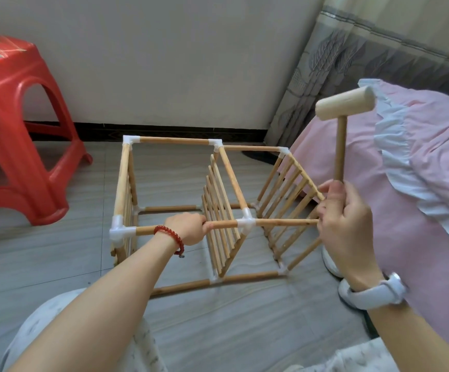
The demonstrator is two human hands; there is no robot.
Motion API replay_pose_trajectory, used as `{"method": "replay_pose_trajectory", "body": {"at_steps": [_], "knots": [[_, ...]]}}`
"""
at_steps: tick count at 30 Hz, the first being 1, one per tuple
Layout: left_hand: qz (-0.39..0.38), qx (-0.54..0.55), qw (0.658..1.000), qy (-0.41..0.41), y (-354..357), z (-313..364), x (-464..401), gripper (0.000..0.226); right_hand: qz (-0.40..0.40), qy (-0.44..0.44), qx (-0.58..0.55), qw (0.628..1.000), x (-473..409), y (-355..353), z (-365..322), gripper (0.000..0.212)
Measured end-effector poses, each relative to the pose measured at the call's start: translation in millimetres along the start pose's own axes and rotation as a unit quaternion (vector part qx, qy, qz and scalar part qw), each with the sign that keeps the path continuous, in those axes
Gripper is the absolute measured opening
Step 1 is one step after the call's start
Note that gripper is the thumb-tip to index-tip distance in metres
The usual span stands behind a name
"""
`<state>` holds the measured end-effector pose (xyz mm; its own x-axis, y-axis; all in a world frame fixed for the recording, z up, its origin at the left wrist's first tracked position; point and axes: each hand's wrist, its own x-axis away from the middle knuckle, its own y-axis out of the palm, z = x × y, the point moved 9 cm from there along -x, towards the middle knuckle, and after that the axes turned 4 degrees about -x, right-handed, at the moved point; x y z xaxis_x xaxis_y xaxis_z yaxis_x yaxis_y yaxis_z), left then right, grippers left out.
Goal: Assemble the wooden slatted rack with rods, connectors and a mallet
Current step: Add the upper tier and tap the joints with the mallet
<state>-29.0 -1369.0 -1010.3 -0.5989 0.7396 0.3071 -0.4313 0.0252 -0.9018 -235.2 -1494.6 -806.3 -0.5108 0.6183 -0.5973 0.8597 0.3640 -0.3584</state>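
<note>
The wooden rack (175, 141) stands on the floor as a two-bay frame of rods joined by white connectors (245, 223), with slatted panels at the left, middle and right. My left hand (188, 229) grips the near top rod (223, 224) just left of the middle connector. My right hand (345, 224) holds the wooden mallet (344, 103) by its handle, head raised upright above the rack's near right corner. That corner's connector is hidden behind my right hand.
A red plastic stool (16, 124) stands at the left. A bed with pink bedding (419, 183) runs along the right, close to the rack. A grey curtain (352, 63) hangs behind it. My knees show at the bottom edge over grey floor tiles (244, 331).
</note>
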Motion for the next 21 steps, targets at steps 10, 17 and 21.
{"method": "replay_pose_trajectory", "body": {"at_steps": [10,17,21], "knots": [[0.019,-0.017,1.0,0.008,-2.5,0.8,2.8,0.029,-0.092,0.072,0.119,0.986,23.9,21.6,21.2,0.028],[0.026,-0.019,0.999,0.017,-3.5,6.0,3.0,0.028,-0.199,0.21,0.189,0.938,102.9,57.5,94.7,0.028],[0.033,-0.034,0.999,0.023,-2.0,8.2,4.2,0.027,-0.187,0.141,0.246,0.94,57.0,31.9,69.2,0.03]]}}
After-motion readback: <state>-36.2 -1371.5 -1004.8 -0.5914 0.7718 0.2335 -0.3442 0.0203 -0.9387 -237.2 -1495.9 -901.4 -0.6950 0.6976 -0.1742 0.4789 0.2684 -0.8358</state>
